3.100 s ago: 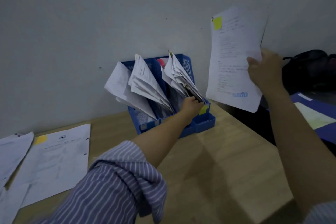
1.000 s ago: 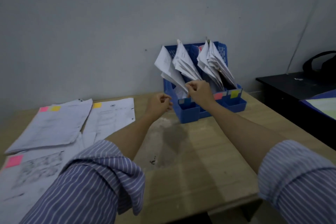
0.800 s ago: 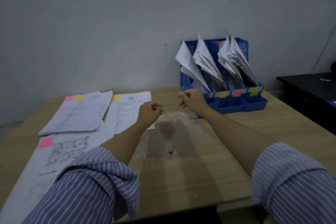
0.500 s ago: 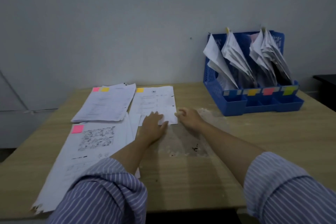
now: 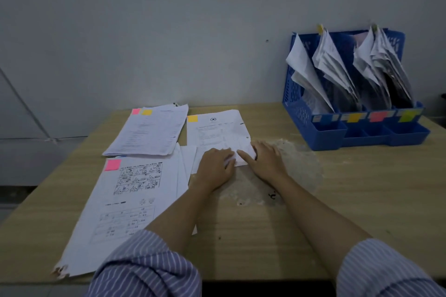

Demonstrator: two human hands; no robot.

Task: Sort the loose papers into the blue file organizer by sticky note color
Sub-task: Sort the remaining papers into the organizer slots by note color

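Dim light; print on every sheet is too small to read. My left hand [image 5: 214, 166] and right hand [image 5: 264, 160] lie close together, fingers spread flat, both pressing the near edge of one sheet [image 5: 218, 132] with an orange sticky note [image 5: 192, 118] at its far left corner. My hands cover its near corner; whether any finger has pinched the edge I cannot tell. My striped sleeves [image 5: 144, 265] are cut off by the frame's bottom edge.

Left of it lies a stack [image 5: 149, 134] tagged pink and orange, and nearer, a larger sheet [image 5: 123, 210] with a pink note [image 5: 112, 164], its near corner torn.

The blue file organizer [image 5: 357, 125] stands far right on the table [image 5: 350, 200] against the wall, slots stuffed with leaning papers [image 5: 337, 65]. Front labels read, left to right, blue, orange, pink, yellow-green. Its slot floors are hidden.
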